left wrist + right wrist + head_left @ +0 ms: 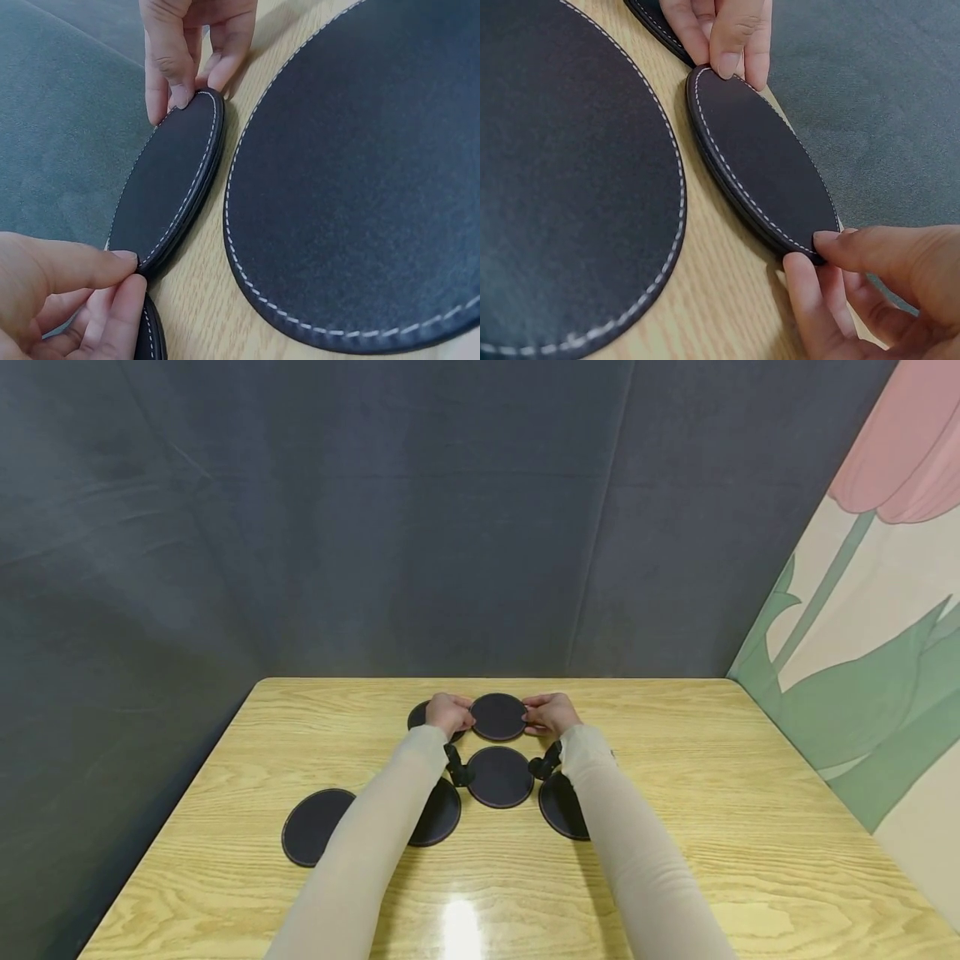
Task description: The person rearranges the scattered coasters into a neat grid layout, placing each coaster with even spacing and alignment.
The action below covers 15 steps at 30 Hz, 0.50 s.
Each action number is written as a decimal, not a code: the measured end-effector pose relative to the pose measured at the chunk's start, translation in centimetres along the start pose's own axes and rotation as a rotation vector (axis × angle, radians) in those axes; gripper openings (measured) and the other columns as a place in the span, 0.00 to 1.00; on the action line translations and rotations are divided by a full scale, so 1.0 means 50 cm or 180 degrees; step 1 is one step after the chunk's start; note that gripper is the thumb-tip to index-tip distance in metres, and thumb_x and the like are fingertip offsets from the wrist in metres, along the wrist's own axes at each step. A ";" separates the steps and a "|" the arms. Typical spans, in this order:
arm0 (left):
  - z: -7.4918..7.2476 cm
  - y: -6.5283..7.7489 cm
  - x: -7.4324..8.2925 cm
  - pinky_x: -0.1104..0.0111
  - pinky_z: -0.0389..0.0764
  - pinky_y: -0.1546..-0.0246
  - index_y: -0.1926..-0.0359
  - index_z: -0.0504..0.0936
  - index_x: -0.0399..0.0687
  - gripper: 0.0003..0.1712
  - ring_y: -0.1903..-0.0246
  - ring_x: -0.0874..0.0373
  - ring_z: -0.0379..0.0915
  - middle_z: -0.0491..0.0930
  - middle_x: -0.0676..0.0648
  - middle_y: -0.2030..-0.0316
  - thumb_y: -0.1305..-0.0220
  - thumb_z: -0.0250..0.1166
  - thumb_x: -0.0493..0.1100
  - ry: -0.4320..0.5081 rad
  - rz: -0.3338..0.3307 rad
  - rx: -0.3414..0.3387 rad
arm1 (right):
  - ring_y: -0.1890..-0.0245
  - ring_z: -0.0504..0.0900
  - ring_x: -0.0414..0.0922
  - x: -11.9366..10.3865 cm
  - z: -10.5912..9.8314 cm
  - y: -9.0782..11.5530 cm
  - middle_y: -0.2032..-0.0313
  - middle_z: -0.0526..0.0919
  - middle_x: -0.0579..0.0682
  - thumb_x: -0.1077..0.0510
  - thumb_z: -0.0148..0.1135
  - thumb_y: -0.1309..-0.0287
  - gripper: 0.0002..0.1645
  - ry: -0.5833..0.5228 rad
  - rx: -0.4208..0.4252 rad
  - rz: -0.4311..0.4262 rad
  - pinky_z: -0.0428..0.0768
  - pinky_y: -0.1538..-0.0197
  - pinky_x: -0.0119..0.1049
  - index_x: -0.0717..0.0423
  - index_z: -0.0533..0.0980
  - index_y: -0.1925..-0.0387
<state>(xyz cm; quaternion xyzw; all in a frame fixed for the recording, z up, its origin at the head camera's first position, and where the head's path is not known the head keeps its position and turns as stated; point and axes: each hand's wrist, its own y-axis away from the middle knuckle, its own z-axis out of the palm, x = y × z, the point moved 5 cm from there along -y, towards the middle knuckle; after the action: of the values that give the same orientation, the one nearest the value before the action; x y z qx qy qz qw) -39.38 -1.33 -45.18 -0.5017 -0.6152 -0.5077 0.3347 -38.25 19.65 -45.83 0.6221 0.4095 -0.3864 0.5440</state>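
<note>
A round black coaster (pixel 498 717) with white edge stitching lies near the table's back edge, between both hands. My left hand (pixel 450 713) pinches its left rim, thumb on top and fingers at the side. At the opposite rim, my right hand (pixel 552 714) grips it the same way. In the right wrist view, the held coaster (pixel 761 161) shows a layered edge, close over the wood. Just in front of it lies another black coaster (pixel 500 777). One more coaster (pixel 417 717) is partly covered by the left hand.
Other black coasters lie nearer: one at far left (pixel 315 828), one partly behind the left forearm (pixel 439 814), one partly behind the right forearm (pixel 561 806). The wooden table (pixel 750 827) meets a dark curtain (pixel 450 527) at the back and a flower-patterned panel (pixel 862 677) at right.
</note>
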 end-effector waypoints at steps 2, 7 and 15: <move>0.000 -0.001 0.000 0.65 0.85 0.63 0.49 0.84 0.40 0.24 0.58 0.49 0.83 0.82 0.40 0.49 0.49 0.66 0.23 -0.0009 -0.0011 0.0002 | 0.77 0.80 0.36 -0.001 0.000 0.002 0.65 0.80 0.51 0.74 0.59 0.41 0.26 0.0021 -0.0002 -0.0006 0.83 0.72 0.29 0.69 0.72 0.40; 0.001 -0.003 -0.001 0.64 0.85 0.61 0.49 0.84 0.41 0.24 0.57 0.49 0.83 0.82 0.41 0.48 0.49 0.67 0.24 -0.0040 -0.0032 0.0010 | 0.76 0.81 0.36 -0.002 0.000 0.000 0.67 0.81 0.50 0.75 0.59 0.42 0.26 0.0080 0.0021 -0.0005 0.84 0.71 0.30 0.68 0.72 0.40; 0.002 -0.004 -0.002 0.64 0.85 0.61 0.50 0.85 0.42 0.24 0.57 0.50 0.83 0.82 0.42 0.47 0.50 0.68 0.25 -0.0109 0.0006 0.0044 | 0.77 0.81 0.37 -0.002 -0.003 -0.006 0.70 0.82 0.47 0.75 0.60 0.42 0.25 0.0084 0.0076 0.0084 0.84 0.71 0.31 0.67 0.74 0.41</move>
<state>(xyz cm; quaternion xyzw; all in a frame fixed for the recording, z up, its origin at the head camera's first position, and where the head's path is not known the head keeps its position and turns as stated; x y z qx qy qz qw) -39.54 -1.27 -45.34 -0.5087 -0.6239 -0.4944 0.3279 -38.55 19.81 -45.84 0.6390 0.4038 -0.3759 0.5361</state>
